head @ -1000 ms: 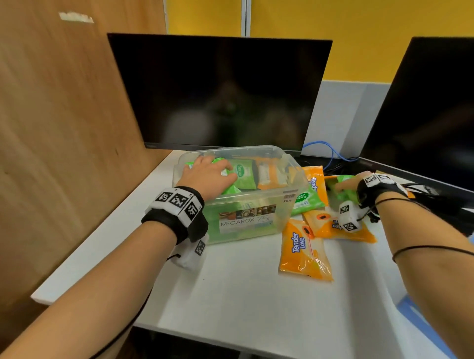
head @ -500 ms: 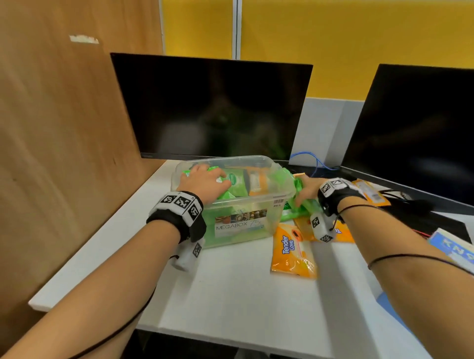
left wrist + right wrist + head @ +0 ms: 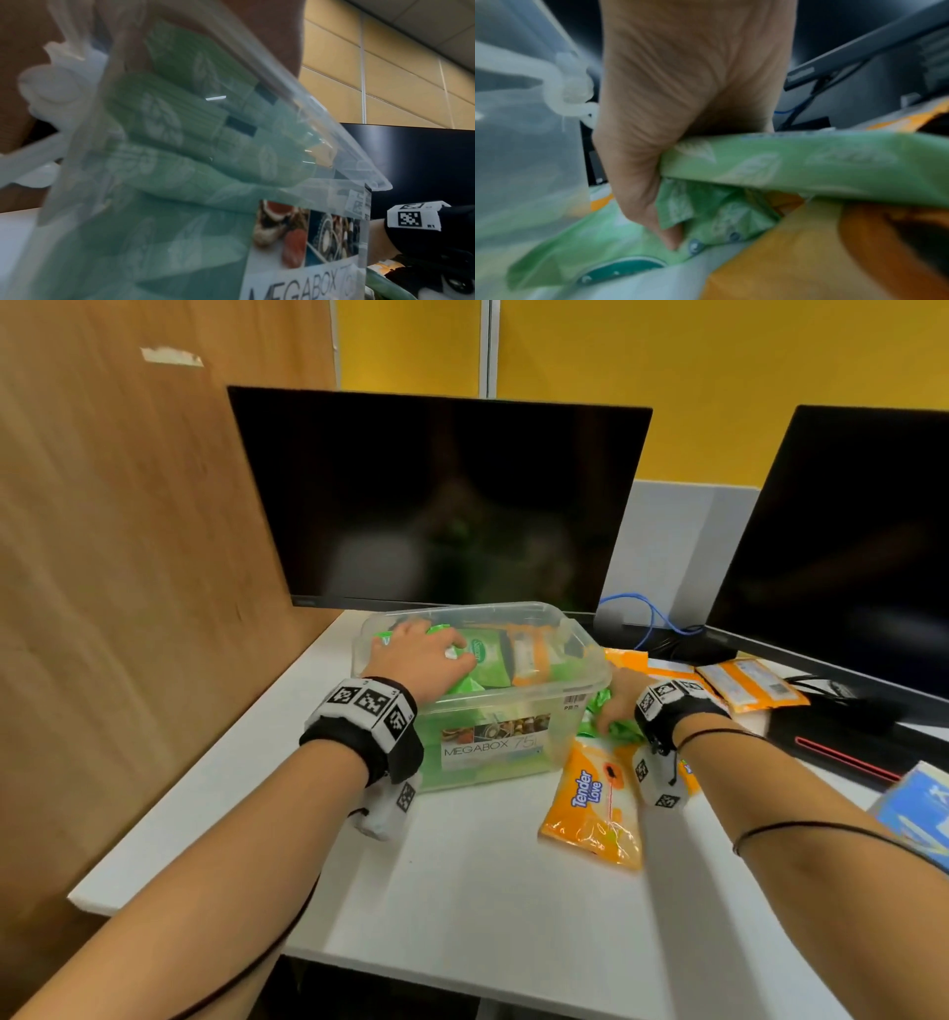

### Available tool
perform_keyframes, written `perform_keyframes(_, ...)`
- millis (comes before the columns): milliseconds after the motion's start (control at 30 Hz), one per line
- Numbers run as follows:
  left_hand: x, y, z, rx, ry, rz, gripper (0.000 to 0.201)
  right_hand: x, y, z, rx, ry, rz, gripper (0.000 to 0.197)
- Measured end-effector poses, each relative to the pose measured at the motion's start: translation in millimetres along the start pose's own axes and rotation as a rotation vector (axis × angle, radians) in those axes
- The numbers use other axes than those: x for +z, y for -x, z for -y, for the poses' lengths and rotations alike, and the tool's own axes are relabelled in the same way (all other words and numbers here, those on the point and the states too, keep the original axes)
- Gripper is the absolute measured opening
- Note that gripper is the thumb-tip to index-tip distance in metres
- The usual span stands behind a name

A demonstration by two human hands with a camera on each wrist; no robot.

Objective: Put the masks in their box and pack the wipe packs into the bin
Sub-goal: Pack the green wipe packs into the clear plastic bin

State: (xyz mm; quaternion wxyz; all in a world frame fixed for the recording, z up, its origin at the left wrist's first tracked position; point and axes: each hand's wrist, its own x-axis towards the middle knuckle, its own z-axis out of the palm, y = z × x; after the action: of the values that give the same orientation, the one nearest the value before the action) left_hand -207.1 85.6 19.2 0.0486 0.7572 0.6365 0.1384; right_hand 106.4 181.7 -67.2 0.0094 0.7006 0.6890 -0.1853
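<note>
Left hand (image 3: 421, 654) presses flat on green packs (image 3: 482, 660) inside the bin (image 3: 590, 695), likely tamping them down for room, while right hand (image 3: 619, 706), fingers clamped on a green pack (image 3: 795, 162), waits at the bin's three o'clock on the worktop (image 3: 462, 875).

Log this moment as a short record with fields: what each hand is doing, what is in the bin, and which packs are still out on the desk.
left hand: left hand inside the clear bin, resting on green wipe packs
right hand: right hand beside the bin, gripping a green wipe pack
bin contents: green packs, at least one orange pack
still on desk: Tender Love orange pack in front, more orange packs further right
masks: none identifiable
background: two dark monitors
</note>
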Motion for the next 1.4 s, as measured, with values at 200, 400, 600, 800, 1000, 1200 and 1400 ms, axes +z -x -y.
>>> perform_keyframes(200, 1.9, -0.3, 0.9, -0.002, 0.0, 0.009, 0.039, 1.9, 28.0, 11.5, 0.0, -0.006, -0.116, 0.114)
perform_keyframes(400, -0.4, -0.4, 0.7, -0.001, -0.003, 0.006, 0.04, -13.0, 45.7, 7.6, 0.079, -0.19, -0.174, 0.106)
perform_keyframes(600, 1.9, -0.5, 2.6, -0.002, 0.04, -0.045, 0.037, -70.7, 93.5, 20.1, -0.013, -0.947, -0.173, 0.039)
perform_keyframes(800, -0.3, 4.0, 0.4, -0.022, 0.067, -0.076, 0.041, -113.8, 131.7, 46.8, -0.236, -1.619, 0.152, 0.051)
perform_keyframes(1000, -5.5, 8.1, -2.3, -0.031, 0.122, -0.079, 0.05, -101.0, 121.2, 101.0, -0.206, -1.499, 0.488, 0.053)
perform_keyframes(1200, -5.4, 7.8, -1.9, 0.041, 0.06, -0.013, 0.047, -88.1, 100.8, 134.1, -0.117, -1.176, 0.524, 0.047)
perform_keyframes(1400, -5.7, 6.1, -2.5, 0.012, -0.01, 0.058, 0.042, -87.4, 84.1, 140.5, -0.12, -0.958, 0.502, 0.023)
